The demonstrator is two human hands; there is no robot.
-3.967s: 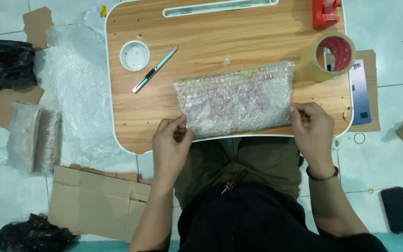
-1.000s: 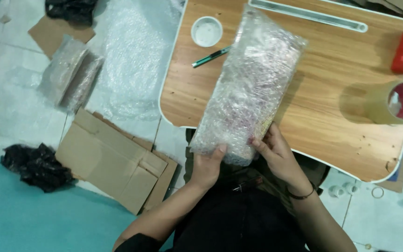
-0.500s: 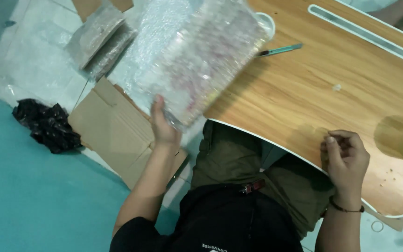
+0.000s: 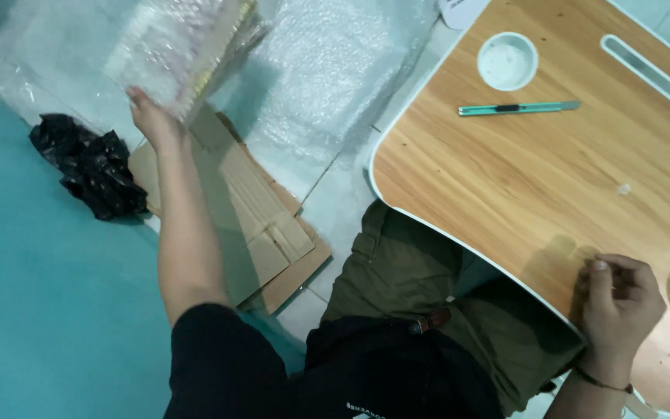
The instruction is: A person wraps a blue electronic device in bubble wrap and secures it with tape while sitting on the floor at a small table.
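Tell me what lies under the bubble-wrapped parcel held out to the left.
Under the bubble-wrapped parcel, gripped by the left hand, lie flattened cardboard and a bubble wrap sheet on the floor. The parcel's contents are hidden by wrapping.

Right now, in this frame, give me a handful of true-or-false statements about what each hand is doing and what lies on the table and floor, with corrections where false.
1. The left hand holds a bubble-wrapped package out over the floor. True.
2. The right hand grips the utility knife. False: the knife lies alone on the wooden table, far from that hand, which rests at the table's near edge.
3. Flattened cardboard lies on the floor below the left arm. True.
4. The round white recess in the table holds the knife. False: the knife lies beside it on the wood.
5. A crumpled black plastic bag lies on the floor left of the cardboard. True.
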